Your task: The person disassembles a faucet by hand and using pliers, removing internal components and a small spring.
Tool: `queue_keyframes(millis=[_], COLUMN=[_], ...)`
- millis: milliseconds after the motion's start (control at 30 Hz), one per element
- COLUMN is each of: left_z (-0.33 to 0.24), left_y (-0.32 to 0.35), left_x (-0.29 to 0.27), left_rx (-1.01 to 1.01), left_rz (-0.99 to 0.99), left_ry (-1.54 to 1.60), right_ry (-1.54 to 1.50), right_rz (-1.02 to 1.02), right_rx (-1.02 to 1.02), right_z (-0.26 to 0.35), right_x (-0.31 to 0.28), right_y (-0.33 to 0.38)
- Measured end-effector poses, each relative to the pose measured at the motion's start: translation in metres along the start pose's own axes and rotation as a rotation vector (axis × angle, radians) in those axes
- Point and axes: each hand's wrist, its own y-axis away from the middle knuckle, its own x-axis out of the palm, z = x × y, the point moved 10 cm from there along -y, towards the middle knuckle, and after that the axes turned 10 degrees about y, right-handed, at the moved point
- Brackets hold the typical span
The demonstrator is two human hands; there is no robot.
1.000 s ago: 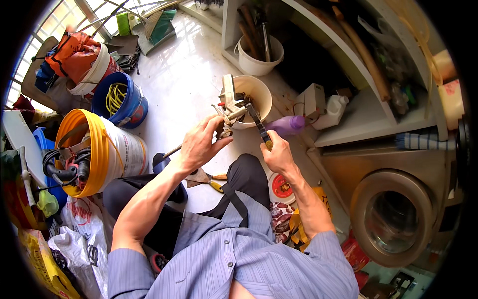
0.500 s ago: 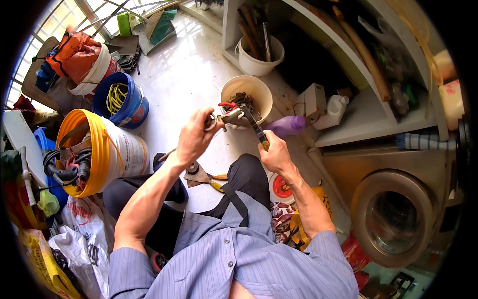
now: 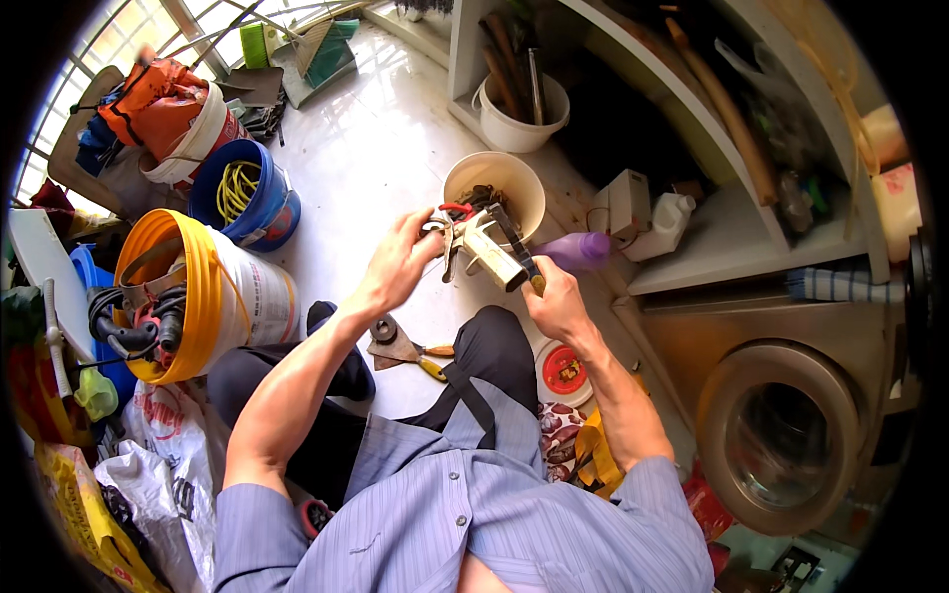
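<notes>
Pale glossy floor (image 3: pixel 366 128), front-load washer (image 3: pixel 771 435) on the right, yellow-rimmed bucket (image 3: pixel 183 296) on the left. From my feed: pale gun-shaped tool (image 3: pixel 484 247), looks like a foam gun, is up in the air at the near side of the cream bucket (image 3: pixel 535 193), whose bottom has dark scraps. Left hand (image 3: pixel 395 262) has fingers curled on the gun's left-end fitting. Right hand (image 3: pixel 557 301) is closed round the grip of a black-and-yellow hand tool (image 3: pixel 535 277), its dark end against or just by the gun; can't tell which, nor the tool's exact kind. I'd expect the gun to be rigid, moderately heavy, lopsided, maybe slick or crusty. I'd hold it by the solid body or pale handle, keeping skin off the loose trigger-like parts.
</notes>
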Motion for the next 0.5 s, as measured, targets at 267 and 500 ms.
queue_keyframes(millis=[267, 500], left_z=[-0.031, 0.043], left_y=[0.022, -0.003], left_x=[0.011, -0.001], left_rx=[0.420, -0.423], left_rz=[-0.231, 0.068], left_ry=[-0.426, 0.156], right_ry=[0.051, 0.073], right_rz=[-0.012, -0.035], right_rx=[0.010, -0.070], right_z=[0.001, 0.013], right_x=[0.001, 0.002], right_y=[0.001, -0.004])
